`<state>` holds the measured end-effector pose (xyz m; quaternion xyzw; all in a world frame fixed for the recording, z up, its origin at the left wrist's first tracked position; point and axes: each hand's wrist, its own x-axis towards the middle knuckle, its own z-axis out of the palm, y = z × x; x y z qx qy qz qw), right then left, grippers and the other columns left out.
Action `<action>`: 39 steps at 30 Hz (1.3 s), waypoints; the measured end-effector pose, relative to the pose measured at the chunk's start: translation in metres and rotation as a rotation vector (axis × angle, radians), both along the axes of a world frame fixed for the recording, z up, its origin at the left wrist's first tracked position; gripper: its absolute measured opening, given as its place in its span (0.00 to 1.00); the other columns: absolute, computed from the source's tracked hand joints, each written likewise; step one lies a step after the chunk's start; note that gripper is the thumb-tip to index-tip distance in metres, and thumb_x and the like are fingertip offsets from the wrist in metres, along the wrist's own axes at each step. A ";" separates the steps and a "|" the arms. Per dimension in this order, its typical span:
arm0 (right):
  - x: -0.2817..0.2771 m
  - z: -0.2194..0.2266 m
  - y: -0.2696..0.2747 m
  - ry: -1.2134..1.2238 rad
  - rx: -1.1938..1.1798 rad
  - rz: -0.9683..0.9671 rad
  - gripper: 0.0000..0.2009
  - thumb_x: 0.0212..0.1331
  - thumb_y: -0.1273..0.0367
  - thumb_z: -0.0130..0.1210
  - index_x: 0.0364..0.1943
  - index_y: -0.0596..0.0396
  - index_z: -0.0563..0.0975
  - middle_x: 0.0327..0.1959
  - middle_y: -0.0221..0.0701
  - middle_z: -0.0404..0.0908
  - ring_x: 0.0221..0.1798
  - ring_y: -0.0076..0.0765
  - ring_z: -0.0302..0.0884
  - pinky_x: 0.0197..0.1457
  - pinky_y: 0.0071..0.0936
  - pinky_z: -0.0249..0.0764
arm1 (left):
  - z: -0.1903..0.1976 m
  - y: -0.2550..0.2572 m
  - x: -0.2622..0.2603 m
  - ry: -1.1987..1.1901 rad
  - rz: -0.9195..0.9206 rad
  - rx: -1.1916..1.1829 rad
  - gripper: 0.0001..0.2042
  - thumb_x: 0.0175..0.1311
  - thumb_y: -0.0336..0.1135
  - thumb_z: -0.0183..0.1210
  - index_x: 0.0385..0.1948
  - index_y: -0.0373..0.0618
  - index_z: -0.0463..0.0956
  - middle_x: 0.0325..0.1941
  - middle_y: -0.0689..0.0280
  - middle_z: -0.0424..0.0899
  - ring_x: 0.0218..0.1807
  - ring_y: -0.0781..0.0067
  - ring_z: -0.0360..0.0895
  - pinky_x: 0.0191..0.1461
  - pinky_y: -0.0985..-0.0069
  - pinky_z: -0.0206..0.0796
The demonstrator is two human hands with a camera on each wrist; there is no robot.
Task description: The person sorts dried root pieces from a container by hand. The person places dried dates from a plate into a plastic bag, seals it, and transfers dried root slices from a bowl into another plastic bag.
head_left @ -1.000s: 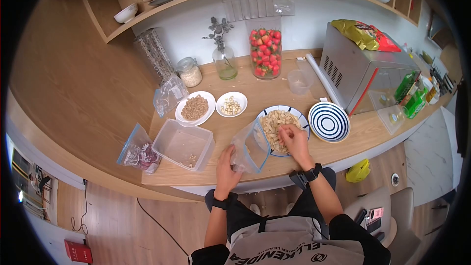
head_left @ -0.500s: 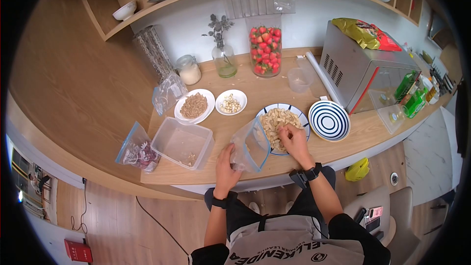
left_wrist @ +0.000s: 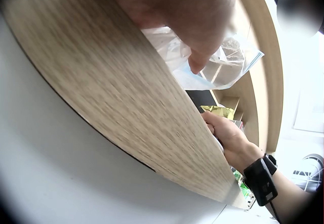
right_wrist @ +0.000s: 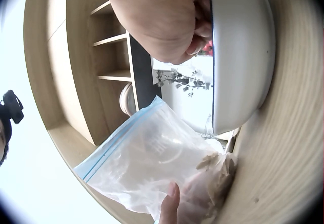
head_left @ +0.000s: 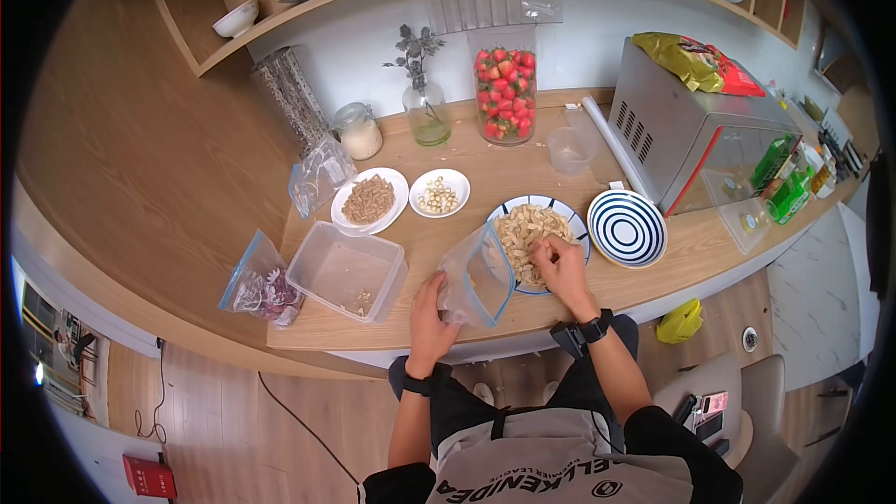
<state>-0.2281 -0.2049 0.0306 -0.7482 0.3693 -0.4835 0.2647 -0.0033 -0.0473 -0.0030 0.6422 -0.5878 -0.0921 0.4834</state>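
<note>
My left hand point(head_left: 431, 325) grips a clear zip bag point(head_left: 464, 285) with a blue seal, its thumb on the near side. The bag stands with its mouth open towards the bowl; a few pale slices point(right_wrist: 210, 160) show low inside it. My right hand point(head_left: 563, 268) is over a white bowl with blue marks point(head_left: 581, 229), which is heaped with pale dried slices point(head_left: 527, 226). Its fingers are curled down into the heap, pinching at the slices; the fingertips are partly hidden. In the right wrist view, the curled fingers point(right_wrist: 195, 41) are at the bowl's rim.
Left of the bag stand a plastic tub point(head_left: 347, 271) with a few crumbs, a bag of purplish pieces point(head_left: 266, 294), a plate of brown pieces point(head_left: 397, 189) and a small dish of pale kernels point(head_left: 437, 196). A blue-ringed bowl point(head_left: 627, 229) and a microwave point(head_left: 691, 131) are on the right.
The right hand's fingers shift slightly within the heap of slices. The left hand and the zip bag stay in place.
</note>
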 end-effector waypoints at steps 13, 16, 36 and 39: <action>0.003 0.006 0.002 -0.018 0.054 0.020 0.14 0.71 0.68 0.60 0.27 0.61 0.78 0.15 0.34 0.75 0.15 0.30 0.70 0.22 0.29 0.64 | 0.002 0.001 -0.002 0.006 0.005 0.001 0.35 0.48 0.28 0.68 0.65 0.39 0.70 0.65 0.49 0.77 0.65 0.40 0.74 0.70 0.56 0.66; 0.002 0.014 0.006 -0.037 0.152 0.057 0.12 0.72 0.68 0.59 0.31 0.62 0.80 0.16 0.32 0.79 0.18 0.25 0.76 0.24 0.25 0.69 | 0.003 0.000 -0.001 0.007 0.004 0.006 0.35 0.49 0.29 0.67 0.65 0.39 0.70 0.65 0.49 0.77 0.65 0.40 0.74 0.70 0.56 0.65; 0.001 0.001 -0.002 -0.393 0.370 0.152 0.10 0.72 0.74 0.58 0.50 0.66 0.84 0.30 0.30 0.86 0.30 0.17 0.79 0.32 0.17 0.76 | 0.002 0.002 0.000 -0.010 0.006 0.011 0.34 0.51 0.31 0.68 0.65 0.40 0.70 0.66 0.48 0.76 0.66 0.40 0.73 0.70 0.56 0.65; 0.001 0.017 0.000 -0.445 0.355 0.192 0.10 0.72 0.74 0.58 0.52 0.66 0.83 0.33 0.30 0.86 0.32 0.17 0.80 0.35 0.17 0.77 | 0.002 0.001 0.000 -0.018 0.012 0.008 0.34 0.51 0.31 0.68 0.65 0.40 0.70 0.67 0.48 0.76 0.66 0.40 0.73 0.71 0.56 0.65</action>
